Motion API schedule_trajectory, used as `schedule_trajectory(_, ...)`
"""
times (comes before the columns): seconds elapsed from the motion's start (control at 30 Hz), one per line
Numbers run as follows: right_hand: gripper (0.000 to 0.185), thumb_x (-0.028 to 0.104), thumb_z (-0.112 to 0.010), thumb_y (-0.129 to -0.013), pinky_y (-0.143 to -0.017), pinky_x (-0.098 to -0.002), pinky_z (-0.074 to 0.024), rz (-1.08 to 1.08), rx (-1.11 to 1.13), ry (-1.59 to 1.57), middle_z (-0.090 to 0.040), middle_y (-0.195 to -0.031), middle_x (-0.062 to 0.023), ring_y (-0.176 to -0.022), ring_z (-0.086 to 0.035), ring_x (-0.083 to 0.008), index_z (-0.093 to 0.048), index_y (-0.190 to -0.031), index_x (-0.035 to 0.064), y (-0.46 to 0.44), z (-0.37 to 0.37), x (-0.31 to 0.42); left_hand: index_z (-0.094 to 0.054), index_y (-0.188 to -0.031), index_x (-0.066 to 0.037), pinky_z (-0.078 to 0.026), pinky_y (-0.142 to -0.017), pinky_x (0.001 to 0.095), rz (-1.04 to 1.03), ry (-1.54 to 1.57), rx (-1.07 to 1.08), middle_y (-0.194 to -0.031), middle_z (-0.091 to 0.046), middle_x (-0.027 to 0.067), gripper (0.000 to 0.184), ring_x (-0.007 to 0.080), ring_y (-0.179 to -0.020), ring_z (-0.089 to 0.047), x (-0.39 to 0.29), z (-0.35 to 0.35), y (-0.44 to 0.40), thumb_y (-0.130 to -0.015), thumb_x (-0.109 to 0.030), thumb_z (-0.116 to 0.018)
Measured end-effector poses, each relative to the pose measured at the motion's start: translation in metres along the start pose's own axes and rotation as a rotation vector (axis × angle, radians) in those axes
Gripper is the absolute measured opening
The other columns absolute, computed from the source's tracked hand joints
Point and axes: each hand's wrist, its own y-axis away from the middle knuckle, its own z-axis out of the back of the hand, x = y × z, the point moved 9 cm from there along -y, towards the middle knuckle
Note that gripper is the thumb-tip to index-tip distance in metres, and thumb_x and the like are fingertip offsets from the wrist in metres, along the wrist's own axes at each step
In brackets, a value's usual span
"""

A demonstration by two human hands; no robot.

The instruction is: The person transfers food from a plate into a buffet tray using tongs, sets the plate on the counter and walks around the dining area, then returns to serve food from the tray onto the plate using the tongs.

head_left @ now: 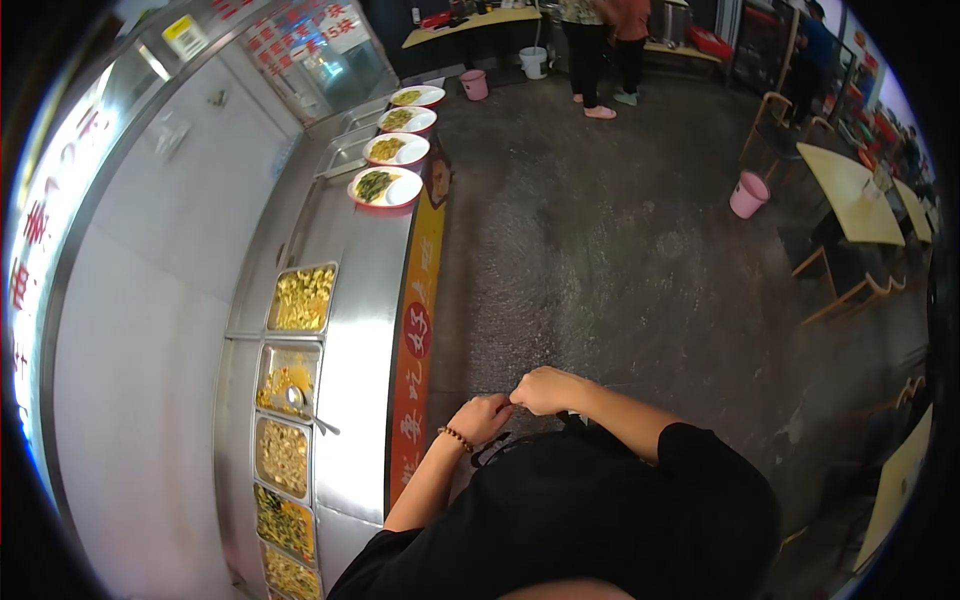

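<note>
My left hand (483,418), with a beaded bracelet (455,438) at the wrist, is closed in front of my body. Touching it at the fingertips, my right hand (545,391) is curled shut too. What the fingers pinch, if anything, is too small to make out. A dark strap (490,450) loops just below the hands against my black shirt (590,510). Left of my hands runs the steel serving counter (365,330), its orange front panel closest to my left hand. A serving spoon (297,397) rests in a nearly emptied food tray (270,375).
Several plates of food, such as one with greens (405,188), line the counter's far end. Food trays (302,298) are set along its left. Pink buckets (749,195), chairs and tables (850,190) stand to the right. People (600,50) stand at the back.
</note>
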Motion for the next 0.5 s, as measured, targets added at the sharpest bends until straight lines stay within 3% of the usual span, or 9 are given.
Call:
schedule_trajectory(0.17, 0.011, 0.009, -0.058, -0.078, -0.072, -0.0469, -0.0511, -0.048, -0.025, -0.041, -0.068, -0.079, -0.0175, -0.08, -0.066, -0.036, -0.068, -0.081, 0.0066, 0.03, 0.013, -0.053, -0.061, -0.089, 0.002, -0.049, -0.074, 0.047, 0.001, -0.079, 0.06, -0.084, -0.065, 0.022, 0.032, 0.0396, -0.085, -0.063, -0.022, -0.004, -0.051, -0.096, -0.028, -0.052)
schedule_trajectory(0.23, 0.008, 0.008, -0.059, -0.077, -0.065, -0.046, -0.0495, -0.042, -0.053, -0.054, -0.065, -0.072, -0.0148, -0.07, -0.065, -0.0342, -0.062, -0.07, 0.0053, 0.042, 0.019, -0.069, -0.062, -0.088, 0.002, -0.049, -0.074, 0.0471, 0.02, -0.08, 0.083, -0.083, -0.065, 0.0217, 0.034, 0.0395, -0.085, -0.063, -0.027, -0.01, -0.065, -0.096, -0.03, -0.051)
schedule_trajectory(0.43, 0.007, 0.009, -0.058, -0.076, -0.065, -0.0452, -0.0496, -0.127, -0.04, -0.062, -0.065, -0.073, -0.0147, -0.073, -0.065, -0.0337, -0.062, -0.072, 0.0065, 0.063, 0.037, -0.112, -0.061, -0.08, 0.002, -0.049, -0.073, 0.047, -0.029, -0.157, 0.188, -0.081, -0.064, 0.021, 0.041, 0.0396, -0.081, -0.063, -0.038, -0.03, -0.096, -0.098, -0.033, -0.05)
schedule_trajectory(0.5, 0.008, 0.01, -0.057, -0.077, -0.067, -0.0464, -0.0506, -0.128, -0.015, -0.068, -0.066, -0.076, -0.0164, -0.076, -0.066, -0.0352, -0.064, -0.075, 0.0066, 0.059, 0.045, -0.121, -0.064, -0.08, 0.004, -0.05, -0.078, 0.0483, 0.101, -0.122, 0.225, -0.084, -0.066, 0.0234, 0.047, 0.0416, -0.084, -0.064, -0.035, -0.023, -0.102, -0.098, -0.037, -0.049)
